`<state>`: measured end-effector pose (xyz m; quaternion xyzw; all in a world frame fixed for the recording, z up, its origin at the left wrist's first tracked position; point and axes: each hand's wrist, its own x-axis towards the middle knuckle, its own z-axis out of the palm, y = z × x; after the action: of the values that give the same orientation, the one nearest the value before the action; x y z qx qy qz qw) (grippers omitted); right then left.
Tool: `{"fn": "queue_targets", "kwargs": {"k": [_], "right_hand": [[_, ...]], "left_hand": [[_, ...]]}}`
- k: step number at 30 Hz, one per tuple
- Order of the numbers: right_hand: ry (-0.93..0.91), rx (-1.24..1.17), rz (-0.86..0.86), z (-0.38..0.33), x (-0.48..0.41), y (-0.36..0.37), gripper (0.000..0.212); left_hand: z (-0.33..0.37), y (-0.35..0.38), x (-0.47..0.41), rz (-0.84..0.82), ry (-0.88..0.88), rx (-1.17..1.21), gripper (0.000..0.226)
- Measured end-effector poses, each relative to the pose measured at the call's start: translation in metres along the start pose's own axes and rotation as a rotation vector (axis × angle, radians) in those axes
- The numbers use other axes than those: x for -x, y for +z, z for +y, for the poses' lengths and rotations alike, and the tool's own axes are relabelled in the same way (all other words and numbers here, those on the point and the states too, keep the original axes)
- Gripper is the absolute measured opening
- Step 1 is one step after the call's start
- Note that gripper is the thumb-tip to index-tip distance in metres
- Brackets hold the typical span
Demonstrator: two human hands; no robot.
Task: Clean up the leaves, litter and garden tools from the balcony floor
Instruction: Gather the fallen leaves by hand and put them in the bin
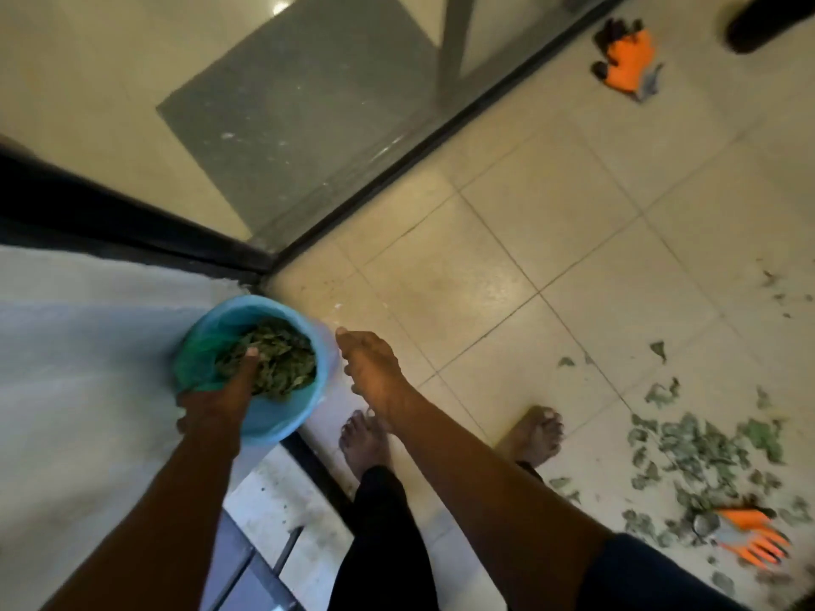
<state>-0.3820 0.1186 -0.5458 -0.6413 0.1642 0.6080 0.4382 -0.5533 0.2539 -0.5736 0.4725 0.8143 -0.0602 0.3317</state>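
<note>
Left hand [216,403] grips the bin [286,418] holding some leaves [275,359]; right hand [375,368] is open. Leaf pile [697,452] and gloves [628,59] not yet collected.

Bare tile floor [507,266] open through the middle; leaf pile [688,452] with one orange glove [749,538] blocks near right, second orange glove [628,59] by the door track [397,167], blue bucket [322,359] at the floor's left edge.

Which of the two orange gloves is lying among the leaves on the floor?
The glove at the lower right, in the scattered leaves; the other glove lies on bare tiles by the glass door, upper right.
</note>
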Motion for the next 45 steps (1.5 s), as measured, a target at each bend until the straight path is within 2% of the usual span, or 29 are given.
{"fn": "queue_targets", "kwargs": {"k": [1, 2, 5, 8, 10, 14, 16, 19, 23, 27, 31, 34, 38, 44, 45], "right_hand": [[-0.008, -0.006, 0.007, 0.004, 0.005, -0.02, 0.023], [-0.019, -0.011, 0.02, 0.007, 0.01, -0.039, 0.024], [-0.021, -0.116, 0.071, 0.015, 0.027, -0.112, 0.019], [-0.004, -0.237, 0.145, 0.017, 0.05, -0.179, 0.019], [-0.025, -0.312, 0.205, 0.015, 0.07, -0.221, 0.018], [-0.084, -0.349, 0.295, 0.005, 0.108, -0.301, 0.019], [-0.115, -0.407, 0.359, 0.002, 0.12, -0.343, 0.026], [-0.165, -0.457, 0.513, 0.003, 0.136, -0.397, 0.038], [-0.219, -0.391, 0.742, 0.001, 0.169, -0.447, 0.013], [-0.244, -0.241, 0.917, 0.01, 0.184, -0.479, 0.029], [-0.155, -0.232, 0.972, 0.008, 0.199, -0.499, 0.033], [-0.096, -0.338, 1.037, 0.008, 0.192, -0.511, 0.033], [-0.061, -0.419, 1.071, -0.005, 0.166, -0.525, 0.038], [-0.035, -0.491, 1.174, -0.018, 0.137, -0.559, 0.045], [0.005, -0.547, 1.122, -0.008, 0.148, -0.566, 0.044]], "left_hand": [[0.006, 0.003, 0.001, -0.028, -0.022, -0.027, 0.135], [0.011, 0.005, -0.002, -0.059, -0.01, -0.048, 0.129], [0.04, 0.023, 0.041, -0.148, 0.235, -0.178, 0.072], [0.062, 0.047, 0.1, -0.182, 0.559, -0.402, 0.065], [0.081, 0.069, 0.158, -0.311, 0.697, -0.434, 0.048], [0.115, 0.127, 0.28, -0.537, 1.011, -0.519, 0.029], [0.131, 0.158, 0.337, -0.648, 1.118, -0.574, 0.021], [0.154, 0.199, 0.4, -0.795, 1.307, -0.683, 0.024], [0.188, 0.248, 0.468, -0.853, 1.474, -0.737, 0.031], [0.223, 0.282, 0.515, -0.898, 1.566, -0.758, 0.034], [0.268, 0.307, 0.545, -0.959, 1.679, -0.844, 0.036], [0.302, 0.323, 0.56, -1.012, 1.761, -0.883, 0.041], [0.351, 0.359, 0.58, -1.045, 1.98, -1.028, 0.056], [0.38, 0.437, 0.614, -1.024, 2.069, -1.191, 0.05], [0.381, 0.453, 0.617, -1.012, 2.082, -1.222, 0.051]]}}
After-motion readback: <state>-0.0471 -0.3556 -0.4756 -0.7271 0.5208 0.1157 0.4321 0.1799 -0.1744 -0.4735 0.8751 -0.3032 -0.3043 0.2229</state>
